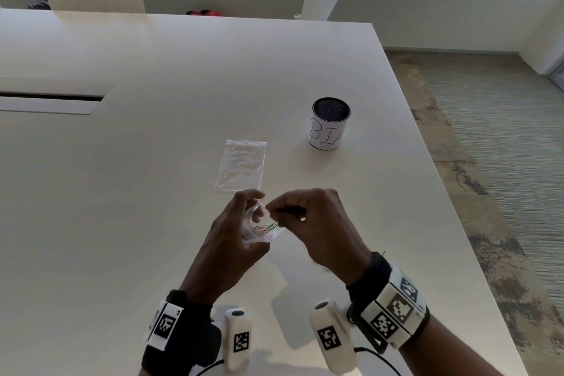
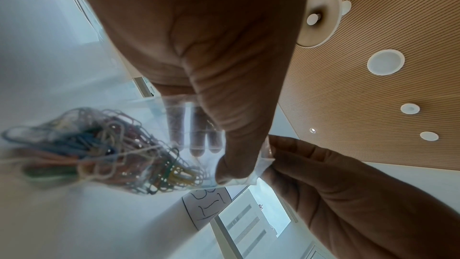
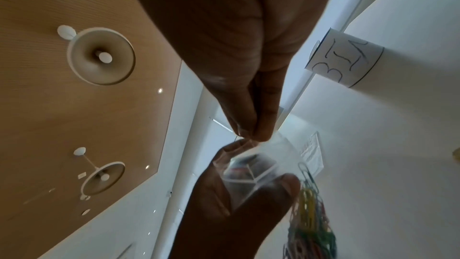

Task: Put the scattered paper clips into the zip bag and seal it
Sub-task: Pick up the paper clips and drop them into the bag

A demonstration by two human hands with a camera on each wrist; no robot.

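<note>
Both hands hold a small clear zip bag (image 1: 258, 227) above the pale surface (image 1: 152, 162), near its front edge; a tangle of coloured paper clips (image 2: 104, 145) sits inside, and no loose clips show on the surface. The left hand (image 1: 235, 238) grips the bag's side, thumb pressed on the mouth corner; the right hand (image 1: 308, 223) pinches the top edge between thumb and fingertips. Sealing looks like the step in hand; to do it well, line up both zip tracks, keep the clips low and clear of the strip, then pinch steadily along its whole length. A second, flat bag (image 1: 241, 165) and a labelled cup (image 1: 329, 128) lie beyond.
</note>
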